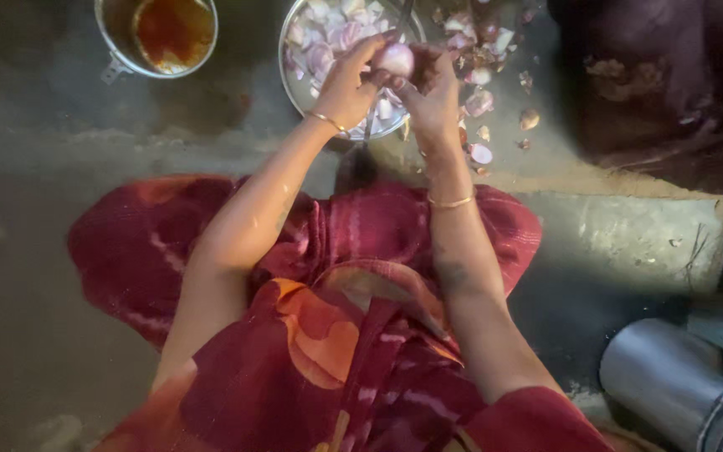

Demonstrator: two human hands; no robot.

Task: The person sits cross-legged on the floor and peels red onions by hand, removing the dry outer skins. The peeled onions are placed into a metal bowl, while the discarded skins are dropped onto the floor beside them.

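Note:
A peeled pale pink onion (pixel 395 59) is held between both hands, above the near edge of a steel bowl (pixel 291 81) filled with several peeled onion pieces. My left hand (pixel 346 84) grips the onion from the left. My right hand (pixel 430 94) grips it from the right and below. A thin dark blade or stick rises from the hands toward the top edge; which hand holds it I cannot tell. Both wrists wear thin gold bangles.
A steel pot (pixel 117 46) with orange-brown liquid stands at the top left. Onion skins and pieces (pixel 479 102) lie scattered on the floor right of the bowl. A steel cylindrical vessel (pixel 679 387) lies at the bottom right. Dark cloth (pixel 663 84) fills the top right. My red garment covers my lap.

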